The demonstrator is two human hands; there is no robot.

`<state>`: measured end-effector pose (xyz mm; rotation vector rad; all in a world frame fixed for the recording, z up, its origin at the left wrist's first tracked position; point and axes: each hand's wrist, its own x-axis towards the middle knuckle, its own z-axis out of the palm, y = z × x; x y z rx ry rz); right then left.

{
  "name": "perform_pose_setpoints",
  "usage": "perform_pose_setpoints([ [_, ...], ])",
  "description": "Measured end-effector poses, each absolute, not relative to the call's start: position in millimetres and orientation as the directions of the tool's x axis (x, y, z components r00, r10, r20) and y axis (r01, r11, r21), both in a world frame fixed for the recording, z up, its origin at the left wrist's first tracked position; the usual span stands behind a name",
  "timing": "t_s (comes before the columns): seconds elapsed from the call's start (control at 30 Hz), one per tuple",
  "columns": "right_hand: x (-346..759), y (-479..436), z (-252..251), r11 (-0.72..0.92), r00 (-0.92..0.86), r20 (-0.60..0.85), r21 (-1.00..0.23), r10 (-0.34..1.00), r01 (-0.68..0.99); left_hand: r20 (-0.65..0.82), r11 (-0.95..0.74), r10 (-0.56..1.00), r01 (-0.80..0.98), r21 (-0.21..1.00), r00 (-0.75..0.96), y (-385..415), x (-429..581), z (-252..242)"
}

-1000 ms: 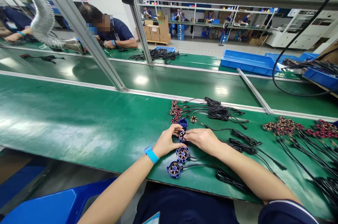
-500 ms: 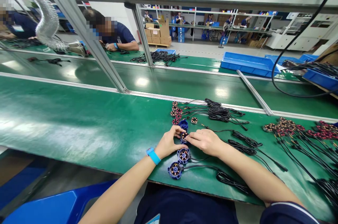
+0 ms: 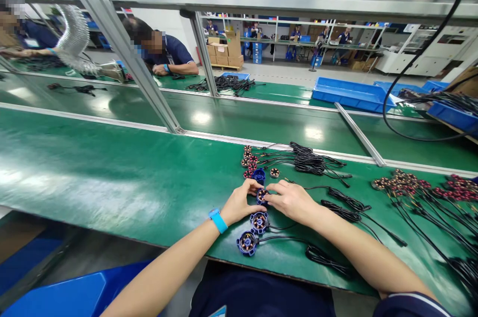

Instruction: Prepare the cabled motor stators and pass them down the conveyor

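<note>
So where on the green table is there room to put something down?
The big bare patch of green table lies left of the left hand, between the metal rail and the table's near edge. It's crowded to the right: blue housings by the right hand, then black cables and piled round parts.
</note>
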<state>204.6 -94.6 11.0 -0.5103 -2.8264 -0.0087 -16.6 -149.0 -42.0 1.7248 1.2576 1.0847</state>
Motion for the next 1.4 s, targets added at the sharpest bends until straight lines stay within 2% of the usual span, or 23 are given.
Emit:
perform_pose_setpoints([
  [0.2,214.6,-98.0,12.0,0.848,-0.825,0.240,-0.293,0.512,0.442,0.228,-0.314,0.940,0.385,0.868,0.253,-139.2,-4.6,-38.3],
  [0.33,219.5,-100.0,8.3,0.762,-0.742,0.211,-0.326,0.636,0.560,0.286,-0.396,0.910,0.422,0.816,0.301,-121.8,4.3,-39.3],
  [0.43,229.8,-97.6,10.3,0.729,-0.709,0.203,-0.335,0.675,0.597,0.360,-0.480,0.873,0.453,0.751,0.328,-112.3,6.6,-36.2],
  [0.53,240.5,-94.3,14.1,0.705,-0.694,0.197,-0.391,0.692,0.592,0.454,-0.586,0.809,0.462,0.666,0.373,-111.8,6.5,-32.6],
  [0.63,245.1,-91.1,15.2,0.663,-0.676,0.170,-0.464,0.718,0.588,0.471,-0.636,0.771,0.485,0.600,0.429,-116.5,5.5,-33.6],
  [0.83,246.9,-83.2,4.3,0.592,-0.632,0.198,-0.629,0.749,0.504,0.433,-0.584,0.811,0.576,0.572,0.393,-120.9,-0.6,-39.3],
  [0.97,246.7,-80.8,-1.5,0.542,-0.594,0.244,-0.742,0.767,0.394,0.399,-0.599,0.799,0.539,0.593,0.449,-122.4,-4.0,-38.1],
  [1.13,240.6,-84.2,-3.3,0.512,-0.556,0.263,-0.782,0.788,0.356,0.422,-0.686,0.711,0.422,0.593,0.562,-126.1,0.4,-36.5],
  [1.3,239.3,-85.8,-6.1,0.465,-0.527,0.246,-0.819,0.813,0.335,0.402,-0.665,0.746,0.560,0.493,0.532,-125.9,4.5,-36.5],
  [1.4,241.5,-85.6,-7.2,0.503,-0.523,0.264,-0.773,0.810,0.388,0.384,-0.647,0.763,0.618,0.447,0.521,-126.6,3.7,-34.4],
])
